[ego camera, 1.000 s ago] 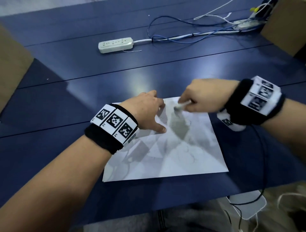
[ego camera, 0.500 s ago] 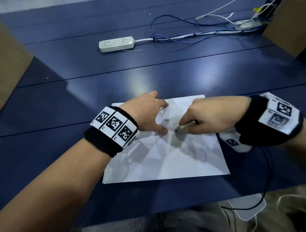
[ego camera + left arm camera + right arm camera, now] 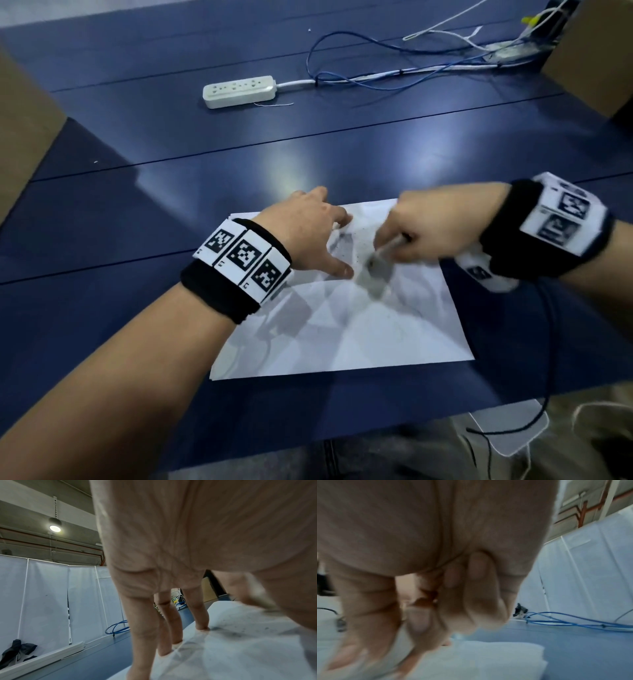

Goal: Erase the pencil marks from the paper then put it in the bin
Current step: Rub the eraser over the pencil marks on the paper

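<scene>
A creased white paper (image 3: 359,329) with faint grey pencil smudges lies on the blue table near its front edge. My left hand (image 3: 308,236) presses the paper's far left part with straight, spread fingers (image 3: 200,615); the paper (image 3: 240,649) shows under them. My right hand (image 3: 428,233) grips a small whitish eraser (image 3: 385,251), blurred, its tip down on the paper just right of my left thumb. In the right wrist view my right hand's curled fingers (image 3: 471,601) sit over the paper (image 3: 479,658); the eraser is hidden there. No bin is in view.
A white power strip (image 3: 239,91) lies at the back of the table (image 3: 137,205), with blue and white cables (image 3: 376,78) running right. Brown cardboard panels (image 3: 20,137) stand at the left and far right. A thin black cable (image 3: 548,342) hangs from my right wrist.
My right hand with the eraser moved toward me along the paper, then slightly back up and right. My left hand has kept pressing the same spot.
</scene>
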